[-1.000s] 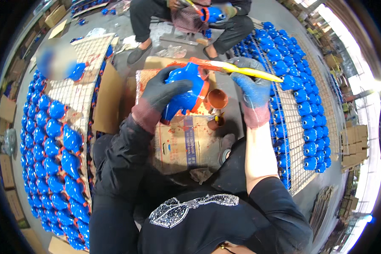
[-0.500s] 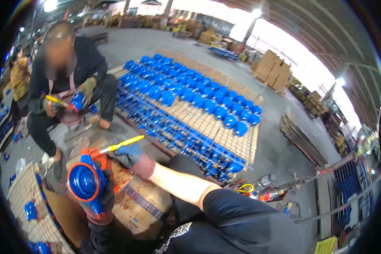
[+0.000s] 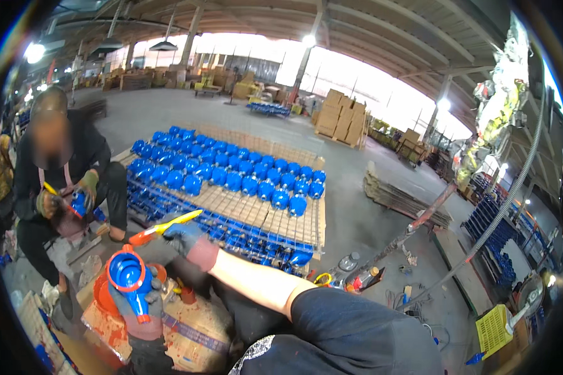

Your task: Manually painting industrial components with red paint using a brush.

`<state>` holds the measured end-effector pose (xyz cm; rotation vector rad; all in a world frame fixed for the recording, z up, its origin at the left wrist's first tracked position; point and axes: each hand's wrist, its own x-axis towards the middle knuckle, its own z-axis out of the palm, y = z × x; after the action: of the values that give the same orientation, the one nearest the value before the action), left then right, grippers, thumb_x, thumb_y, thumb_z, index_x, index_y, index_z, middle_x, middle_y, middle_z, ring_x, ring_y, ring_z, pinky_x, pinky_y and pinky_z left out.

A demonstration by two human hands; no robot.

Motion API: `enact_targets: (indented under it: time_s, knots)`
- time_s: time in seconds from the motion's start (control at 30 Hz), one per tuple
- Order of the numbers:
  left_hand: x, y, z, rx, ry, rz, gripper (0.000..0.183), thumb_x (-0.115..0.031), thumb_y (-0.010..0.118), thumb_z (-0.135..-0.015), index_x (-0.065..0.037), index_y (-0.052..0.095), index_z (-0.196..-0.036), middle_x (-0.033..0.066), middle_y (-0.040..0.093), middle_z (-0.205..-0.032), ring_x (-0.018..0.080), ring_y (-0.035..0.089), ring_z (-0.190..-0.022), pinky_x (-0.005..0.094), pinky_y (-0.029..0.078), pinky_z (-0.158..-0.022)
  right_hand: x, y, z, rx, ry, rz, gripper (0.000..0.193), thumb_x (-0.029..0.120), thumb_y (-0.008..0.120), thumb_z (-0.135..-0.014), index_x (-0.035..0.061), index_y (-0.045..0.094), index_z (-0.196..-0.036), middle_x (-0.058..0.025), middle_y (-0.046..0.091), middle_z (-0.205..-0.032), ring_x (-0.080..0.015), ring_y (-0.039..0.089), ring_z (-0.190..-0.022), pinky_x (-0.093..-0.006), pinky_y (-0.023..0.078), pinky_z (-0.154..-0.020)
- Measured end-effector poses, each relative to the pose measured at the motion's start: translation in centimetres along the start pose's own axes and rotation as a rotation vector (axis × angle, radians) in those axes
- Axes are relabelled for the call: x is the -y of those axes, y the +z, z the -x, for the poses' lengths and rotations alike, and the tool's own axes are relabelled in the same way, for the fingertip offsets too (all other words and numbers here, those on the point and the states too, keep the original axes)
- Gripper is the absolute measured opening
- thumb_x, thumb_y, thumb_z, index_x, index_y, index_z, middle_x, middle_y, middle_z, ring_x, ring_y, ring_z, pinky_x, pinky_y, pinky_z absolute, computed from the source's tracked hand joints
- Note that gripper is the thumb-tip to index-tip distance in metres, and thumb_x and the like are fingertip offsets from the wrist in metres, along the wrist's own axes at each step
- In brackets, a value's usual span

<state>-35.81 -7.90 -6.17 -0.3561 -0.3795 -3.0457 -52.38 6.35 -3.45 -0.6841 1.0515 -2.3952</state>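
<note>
The left hand point(image 3: 145, 306), in a dark glove, is closed around a blue valve-like casting point(image 3: 128, 275) and holds it with its round open mouth turned up toward the camera; a red-orange part shows just behind the casting. The right hand point(image 3: 182, 237), in a blue glove with a reddish cuff, is closed on the yellow handle of a brush point(image 3: 164, 227), whose red-stained tip points left, above and just beside the casting without clearly touching it. Both hands hang over a cardboard box point(image 3: 187, 334) smeared with red paint, which lies near the lower left edge of the view; the casting is above the box's left end. Beyond the right hand, a wire-mesh rack point(image 3: 266, 215) on the concrete floor carries rows of blue castings point(image 3: 231, 172) along its far and near edges, with its middle bare. At the left, a second person point(image 3: 56, 169) crouches beside the rack's left edge, holding a small blue part point(image 3: 78, 203) in gloved hands. Stacked cardboard cartons point(image 3: 341, 115) stand well beyond the rack's far edge.
</note>
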Motion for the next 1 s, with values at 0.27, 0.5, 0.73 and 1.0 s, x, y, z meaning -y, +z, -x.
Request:
enact_targets:
  time_s: [0.27,0.5,0.73,1.0]
  knots:
    - [-1.4,-1.8,1.5,-0.200,0.574,-0.775,0.040,-0.020,0.057,-0.093,-0.004,0.045,-0.127,0.0198,0.053,-0.121,0.0267,0.058,-0.099,0.0295,0.052,-0.075,1.1,3.0,3.6,-0.029,0.053,0.202,0.015,0.003,0.061,-0.080,0.0028,0.064,-0.095,-0.0046,0.064,-0.089,-0.0119,0.060,-0.081,-0.0253,0.049,-0.072]
    - [-4.2,-1.0,4.1,-0.418,0.979,-1.845,0.045,-0.021,0.069,-0.084,-0.001,0.050,-0.119,0.0138,0.063,-0.105,0.0250,0.064,-0.093,0.0347,0.051,-0.080,-0.1,6.0,5.0,0.129,-0.161,0.564,0.022,0.001,0.062,-0.081,0.0016,0.062,-0.102,-0.0108,0.064,-0.105,-0.0191,0.061,-0.096,-0.0313,0.048,-0.086]
    - [-5.2,-4.6,3.3,-0.242,0.555,-0.117,0.050,-0.043,0.050,-0.094,-0.008,0.044,-0.129,0.0128,0.051,-0.131,0.0240,0.050,-0.120,0.0400,0.042,-0.102,-2.9,7.9,4.2,0.742,-0.643,0.811,0.020,-0.006,0.063,-0.072,0.0022,0.064,-0.090,-0.0156,0.065,-0.104,-0.0303,0.062,-0.103,-0.0389,0.048,-0.089]
    - [-7.4,-3.1,4.1,-0.376,0.690,-0.076,0.062,-0.053,0.045,-0.093,-0.010,0.038,-0.138,0.0149,0.043,-0.140,0.0342,0.044,-0.127,0.0518,0.032,-0.109,-3.6,9.2,4.5,0.997,-0.689,0.883,0.020,-0.004,0.068,-0.069,0.0024,0.064,-0.087,-0.0160,0.064,-0.104,-0.0335,0.062,-0.104,-0.0399,0.049,-0.089]
